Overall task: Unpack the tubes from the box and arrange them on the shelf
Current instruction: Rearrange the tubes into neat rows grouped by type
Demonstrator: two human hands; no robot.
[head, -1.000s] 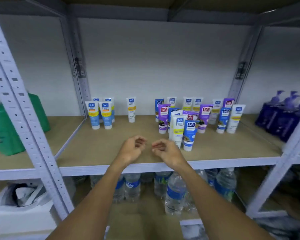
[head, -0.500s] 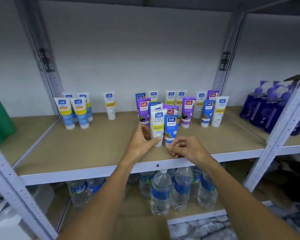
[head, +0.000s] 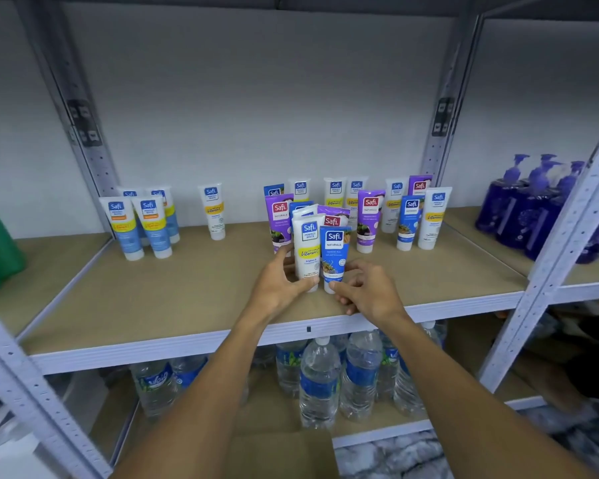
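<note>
white tube: stands cap down on the shelf, a yellow band across its middle, caught between the left thumb in front and the left fingers curled behind its left side.
blue tube: stands cap down too, touching the white tube's right side, its white cap at the tip of the right thumb.
left hand: wrapped round the lower part of the white tube, gripping it; the thumb lies across the front near the cap.
right hand: pinches the blue tube low down, thumb in front, the other fingers curled round its right side.
shelf: tan board with a pale metal front edge; both wrists pass over that edge.
purple tubes: upright just beyond the fingertips, crowded behind the two held tubes with more white and blue ones.
back row: white and blue tubes standing beyond and to the right of the right fingers, near the wall.
lone tube: white, upright, beyond and left of the left fingers, apart from the rest.
four tubes: white and pale blue, grouped well to the left of the left hand.
pump bottles: dark purple, well to the right of the right hand, in the next bay.
water bottles: clear with blue labels, on the level beneath both hands.
</note>
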